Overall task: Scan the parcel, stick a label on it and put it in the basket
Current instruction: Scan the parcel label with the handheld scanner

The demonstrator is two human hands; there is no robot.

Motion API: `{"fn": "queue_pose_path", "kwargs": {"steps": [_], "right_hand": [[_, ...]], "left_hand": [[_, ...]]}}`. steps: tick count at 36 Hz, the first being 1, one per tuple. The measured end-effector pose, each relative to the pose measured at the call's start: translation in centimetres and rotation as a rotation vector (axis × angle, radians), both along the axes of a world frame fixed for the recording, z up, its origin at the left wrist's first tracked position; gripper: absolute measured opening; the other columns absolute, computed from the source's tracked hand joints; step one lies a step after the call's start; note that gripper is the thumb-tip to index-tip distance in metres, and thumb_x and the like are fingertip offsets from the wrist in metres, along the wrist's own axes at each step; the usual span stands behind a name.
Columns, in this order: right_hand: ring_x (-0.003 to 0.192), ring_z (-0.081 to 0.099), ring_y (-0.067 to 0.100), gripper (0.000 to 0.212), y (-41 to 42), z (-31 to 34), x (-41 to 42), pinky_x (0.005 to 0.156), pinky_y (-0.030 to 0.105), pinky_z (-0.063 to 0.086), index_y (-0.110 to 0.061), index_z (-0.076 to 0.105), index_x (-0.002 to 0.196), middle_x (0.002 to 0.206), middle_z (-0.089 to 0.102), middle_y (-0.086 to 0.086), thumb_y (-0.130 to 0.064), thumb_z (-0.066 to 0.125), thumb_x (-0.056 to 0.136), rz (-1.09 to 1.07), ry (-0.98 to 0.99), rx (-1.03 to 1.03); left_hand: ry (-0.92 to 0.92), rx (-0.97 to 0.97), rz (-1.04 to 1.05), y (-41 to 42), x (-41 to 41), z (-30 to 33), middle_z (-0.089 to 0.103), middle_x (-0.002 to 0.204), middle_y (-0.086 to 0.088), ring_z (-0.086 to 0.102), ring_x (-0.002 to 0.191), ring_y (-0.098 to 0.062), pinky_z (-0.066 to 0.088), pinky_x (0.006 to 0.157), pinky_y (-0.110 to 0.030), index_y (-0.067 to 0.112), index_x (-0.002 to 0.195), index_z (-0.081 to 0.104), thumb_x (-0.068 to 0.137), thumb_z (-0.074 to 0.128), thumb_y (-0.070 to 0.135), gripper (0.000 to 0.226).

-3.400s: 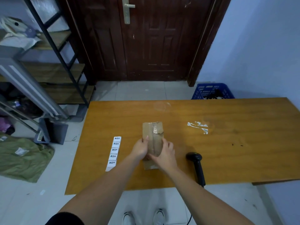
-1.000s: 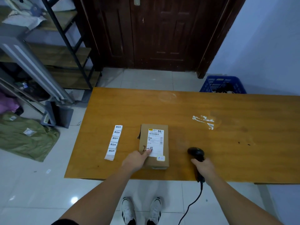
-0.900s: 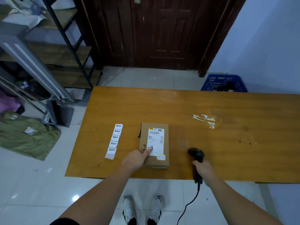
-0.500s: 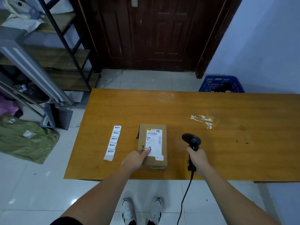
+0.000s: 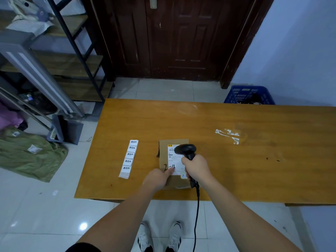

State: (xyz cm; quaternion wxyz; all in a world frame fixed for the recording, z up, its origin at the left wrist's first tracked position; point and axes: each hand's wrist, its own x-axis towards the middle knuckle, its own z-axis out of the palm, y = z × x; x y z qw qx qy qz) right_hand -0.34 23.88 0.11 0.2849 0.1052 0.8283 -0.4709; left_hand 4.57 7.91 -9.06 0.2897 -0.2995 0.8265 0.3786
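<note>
Grips [image 5: 197,169]: one scanner [image 5: 185,150] (one parcel [image 5: 164,151])

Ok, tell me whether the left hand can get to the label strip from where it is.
Probably yes. The left hand rests on the parcel's near corner, and the label strip lies just to its left on bare table with nothing between. The right hand holds the scanner on the other side.

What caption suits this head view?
Right hand aims scanner at parcel steadied by left hand beside label strip.
</note>
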Motion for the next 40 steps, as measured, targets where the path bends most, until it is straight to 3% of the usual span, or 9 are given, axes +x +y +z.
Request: {"fn": "queue_pose_path", "kwargs": {"steps": [5,9,14,19,24,31,35,40], "right_hand": [[0.034,0.053,0.016,0.022,-0.5,-0.1,0.3,0.047,0.033,0.048,-0.007,0.054,0.072,0.061,0.051,0.013,-0.023,0.058,0.085,-0.007,0.011,-0.008],[0.034,0.054,0.016,0.020,-0.4,-0.1,0.3,0.047,0.032,0.048,-0.007,0.054,0.074,0.064,0.051,0.013,-0.024,0.059,0.085,-0.015,0.006,-0.006],[0.037,0.053,0.020,0.025,0.3,-0.2,0.1,0.050,0.036,0.050,-0.006,0.054,0.072,0.058,0.052,0.011,-0.025,0.059,0.087,-0.030,0.001,-0.010],[0.035,0.053,0.018,0.031,0.9,-0.1,-0.1,0.048,0.033,0.050,-0.005,0.059,0.069,0.051,0.056,0.009,-0.028,0.058,0.089,-0.018,-0.023,-0.005],[0.036,0.054,0.019,0.038,1.6,0.0,-0.3,0.051,0.031,0.051,-0.002,0.062,0.068,0.044,0.058,0.006,-0.031,0.058,0.093,-0.001,-0.029,0.022],[0.036,0.054,0.019,0.038,1.8,0.0,-0.4,0.052,0.032,0.050,-0.003,0.059,0.066,0.044,0.057,0.007,-0.029,0.057,0.095,-0.008,-0.049,-0.007],[0.034,0.053,0.017,0.040,1.5,0.0,-0.4,0.051,0.030,0.048,-0.005,0.057,0.062,0.040,0.054,0.002,-0.027,0.057,0.095,-0.006,-0.046,-0.014],[0.033,0.051,0.019,0.033,0.9,0.5,-0.6,0.045,0.028,0.046,-0.006,0.055,0.062,0.042,0.052,0.001,-0.023,0.057,0.090,0.015,-0.047,-0.033]], "left_hand": [[0.006,0.009,-0.002,0.1,0.2,-0.2,0.069,0.084,-0.001,0.067,0.077,-0.016,0.045,0.060,-0.026,0.018,0.097,0.069,0.088,0.046,0.079,0.066],[-0.004,0.005,-0.007,0.0,0.1,-0.1,0.067,0.082,0.000,0.065,0.076,-0.015,0.043,0.059,-0.027,0.017,0.100,0.069,0.089,0.045,0.078,0.067],[0.007,0.002,-0.014,0.0,0.1,-0.1,0.072,0.087,-0.004,0.067,0.079,-0.020,0.046,0.062,-0.032,0.014,0.099,0.072,0.089,0.046,0.078,0.070],[0.016,-0.043,-0.033,-0.1,0.2,-0.1,0.067,0.075,-0.001,0.064,0.071,-0.018,0.042,0.056,-0.031,0.017,0.083,0.067,0.088,0.045,0.080,0.066],[0.014,-0.035,-0.036,-0.1,0.2,-0.3,0.071,0.082,-0.001,0.068,0.076,-0.018,0.051,0.064,-0.032,0.020,0.086,0.068,0.087,0.044,0.080,0.065],[0.008,-0.058,-0.037,0.0,0.2,-0.4,0.068,0.079,-0.001,0.066,0.074,-0.017,0.050,0.062,-0.031,0.020,0.080,0.063,0.087,0.044,0.081,0.064],[0.006,-0.026,-0.037,-0.1,0.3,-0.5,0.074,0.088,-0.003,0.070,0.082,-0.020,0.059,0.078,-0.037,0.017,0.096,0.073,0.087,0.042,0.081,0.072],[0.009,-0.035,-0.034,0.2,0.0,-0.3,0.073,0.089,-0.001,0.069,0.082,-0.018,0.058,0.076,-0.035,0.018,0.098,0.071,0.087,0.042,0.082,0.071]]}}
